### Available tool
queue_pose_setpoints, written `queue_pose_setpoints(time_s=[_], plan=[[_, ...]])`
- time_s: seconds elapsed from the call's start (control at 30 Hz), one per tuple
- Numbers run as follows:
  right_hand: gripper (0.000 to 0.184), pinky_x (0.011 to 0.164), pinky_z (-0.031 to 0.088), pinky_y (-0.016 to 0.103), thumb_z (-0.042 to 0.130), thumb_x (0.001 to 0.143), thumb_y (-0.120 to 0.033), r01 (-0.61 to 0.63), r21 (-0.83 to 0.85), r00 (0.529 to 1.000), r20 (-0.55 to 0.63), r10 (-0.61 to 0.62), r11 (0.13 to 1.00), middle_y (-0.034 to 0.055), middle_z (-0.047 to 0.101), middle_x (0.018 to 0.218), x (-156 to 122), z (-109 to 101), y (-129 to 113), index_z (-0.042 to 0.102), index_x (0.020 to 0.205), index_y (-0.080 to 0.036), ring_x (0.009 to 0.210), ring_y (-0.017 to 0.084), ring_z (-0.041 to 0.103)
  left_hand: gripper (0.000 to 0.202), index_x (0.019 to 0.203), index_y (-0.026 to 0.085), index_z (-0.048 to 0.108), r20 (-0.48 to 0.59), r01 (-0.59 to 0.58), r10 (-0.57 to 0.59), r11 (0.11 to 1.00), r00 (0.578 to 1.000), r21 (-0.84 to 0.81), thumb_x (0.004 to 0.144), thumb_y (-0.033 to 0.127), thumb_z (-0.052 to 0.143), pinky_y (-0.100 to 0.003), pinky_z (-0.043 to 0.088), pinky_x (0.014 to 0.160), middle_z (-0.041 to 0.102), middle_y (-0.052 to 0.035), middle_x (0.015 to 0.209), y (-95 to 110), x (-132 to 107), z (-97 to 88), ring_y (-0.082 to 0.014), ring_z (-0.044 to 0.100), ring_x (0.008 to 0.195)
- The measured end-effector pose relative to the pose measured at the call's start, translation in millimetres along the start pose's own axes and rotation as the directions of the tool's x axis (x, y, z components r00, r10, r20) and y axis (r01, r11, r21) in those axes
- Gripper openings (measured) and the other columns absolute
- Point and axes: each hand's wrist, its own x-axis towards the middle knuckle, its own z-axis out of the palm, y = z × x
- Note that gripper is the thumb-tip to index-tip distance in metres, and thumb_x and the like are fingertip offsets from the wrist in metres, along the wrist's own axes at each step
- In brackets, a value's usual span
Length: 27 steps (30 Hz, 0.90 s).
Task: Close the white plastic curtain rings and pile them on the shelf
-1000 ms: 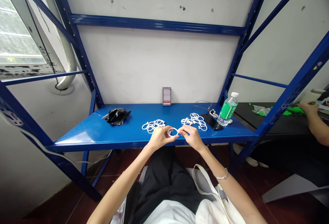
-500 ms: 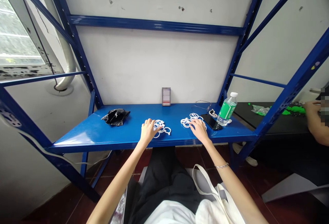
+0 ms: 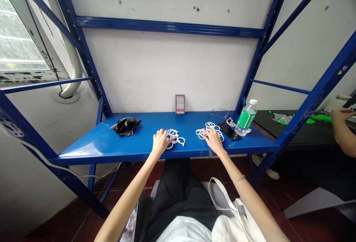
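Observation:
A small pile of white plastic rings, with little knobs that look like curtain-ring eyelets, lies near the front edge of the blue table. My left hand rests palm down at that pile's left side, fingers apart, thumb reaching over the rings. A second pile of white rings lies further right. Over its front part is my right hand, fingers apart and touching or just above the rings. My palm hides some of them. No ring is visibly lifted in either hand.
On the blue table lie a crumpled black plastic bag, a black phone, glasses and a green-labelled water bottle. A small box leans on the wall. Blue posts frame both sides; a co-worker's arm shows at right.
My right hand has shifted slightly left over its pile of rings. My left hand and both piles stay almost the same. The co-worker's arm has moved a little.

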Motion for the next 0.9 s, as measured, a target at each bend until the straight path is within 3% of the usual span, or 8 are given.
queue_pose_setpoints(time_s=[0.23, 0.4, 0.5, 0.57, 0.7, 0.77, 0.9], plan=[[0.025, 0.079, 0.046, 0.044, 0.038, 0.094, -0.032, -0.032, 0.101, 0.999, -0.024, 0.034, 0.994, 0.0093, 0.064, 0.097, 4, -11, -7, 0.059, 0.088, -0.021, 0.094, 0.027, 0.057, 0.043, 0.116, 0.017, 0.058, 0.008, -0.013, 0.013, 1.0, 1.0, -0.02, 0.089, 0.049, 0.05, -0.042, 0.044, 0.081, 0.057, -0.0159, 0.115, 8, 1, -6.6, -0.0326, 0.052, 0.106], [0.03, 0.077, 0.049, 0.039, 0.039, 0.094, -0.044, -0.056, 0.338, 0.994, -0.069, 0.084, 0.94, 0.0084, 0.064, 0.095, 6, -18, -12, 0.059, 0.091, -0.021, 0.089, 0.024, 0.06, 0.037, 0.116, 0.02, 0.058, -0.035, -0.071, 0.067, 0.99, 0.997, -0.118, 0.09, 0.045, 0.049, -0.041, 0.045, 0.082, 0.058, -0.0135, 0.113, 17, 2, -13.8, -0.0303, 0.052, 0.105], [0.032, 0.078, 0.051, 0.039, 0.045, 0.09, -0.05, -0.114, 0.509, 0.989, -0.027, 0.149, 0.853, 0.0066, 0.066, 0.093, 8, -24, -19, 0.059, 0.092, -0.022, 0.087, 0.022, 0.062, 0.035, 0.12, 0.023, 0.055, -0.059, -0.167, 0.158, 0.956, 0.986, -0.24, 0.09, 0.04, 0.05, -0.04, 0.046, 0.083, 0.057, -0.0115, 0.114, 27, 0, -21.6, -0.0285, 0.053, 0.106], [0.033, 0.078, 0.052, 0.038, 0.049, 0.088, -0.052, -0.171, 0.641, 0.983, 0.065, 0.169, 0.748, 0.0057, 0.067, 0.09, 9, -29, -27, 0.06, 0.092, -0.021, 0.084, 0.021, 0.064, 0.038, 0.127, 0.026, 0.051, -0.058, -0.245, 0.239, 0.916, 0.969, -0.319, 0.091, 0.037, 0.05, -0.038, 0.048, 0.084, 0.056, -0.0104, 0.118, 36, -2, -29.1, -0.0271, 0.053, 0.107], [0.037, 0.075, 0.054, 0.035, 0.057, 0.083, -0.053, -0.262, 0.812, 0.963, 0.256, 0.087, 0.521, 0.0047, 0.068, 0.082, 8, -37, -46, 0.063, 0.095, -0.018, 0.075, 0.018, 0.065, 0.051, 0.139, 0.031, 0.038, -0.046, -0.375, 0.399, 0.809, 0.916, -0.452, 0.091, 0.035, 0.052, -0.037, 0.049, 0.088, 0.052, -0.0087, 0.127, 52, -11, -45.2, -0.0252, 0.054, 0.111], [0.039, 0.072, 0.054, 0.034, 0.059, 0.082, -0.053, -0.281, 0.831, 0.953, 0.3, 0.039, 0.48, 0.0041, 0.067, 0.079, 6, -40, -57, 0.065, 0.094, -0.017, 0.072, 0.017, 0.064, 0.054, 0.141, 0.032, 0.036, -0.043, -0.404, 0.445, 0.762, 0.894, -0.506, 0.09, 0.037, 0.054, -0.038, 0.049, 0.088, 0.052, -0.0089, 0.126, 58, -14, -51.8, -0.0251, 0.054, 0.11], [0.038, 0.069, 0.053, 0.032, 0.06, 0.081, -0.052, -0.258, 0.837, 0.954, 0.3, -0.01, 0.482, 0.0031, 0.067, 0.075, 3, -44, -72, 0.068, 0.094, -0.018, 0.068, 0.016, 0.062, 0.053, 0.137, 0.029, 0.042, -0.033, -0.407, 0.484, 0.696, 0.875, -0.592, 0.087, 0.042, 0.056, -0.038, 0.05, 0.086, 0.058, -0.0089, 0.118, 66, -19, -63.0, -0.0243, 0.058, 0.104]])
